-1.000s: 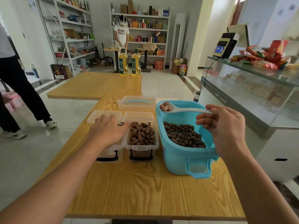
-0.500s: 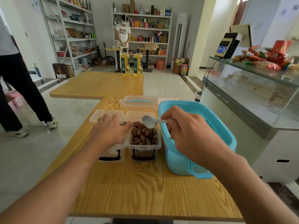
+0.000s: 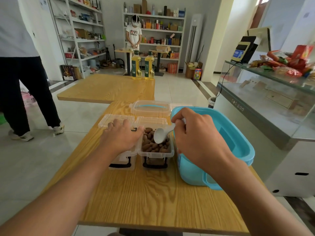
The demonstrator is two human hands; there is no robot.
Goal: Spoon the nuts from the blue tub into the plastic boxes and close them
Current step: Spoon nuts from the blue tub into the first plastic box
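Underneath everything runs the wooden bench (image 3: 153,198), and the biggest thing on it is the blue tub (image 3: 238,147), standing at the right with its inside mostly hidden behind the right forearm. Just left of the tub, two clear plastic boxes sit side by side with their hinged lids folded back: the right box (image 3: 156,153) is heaped with brown nuts (image 3: 150,145), while the left box (image 3: 121,160) lies largely under the left hand. A third, closed box with a blue strip on its lid (image 3: 150,108) stands behind them.

The left hand (image 3: 121,137) lies flat on the left box, fingers spread and fairly straight (the thumb reaches toward the rim of the filled box), gripping nothing. The right hand (image 3: 196,133) is clenched round the handle of a white spoon (image 3: 161,134), whose bowl hangs tilted just over the nuts in the right box.
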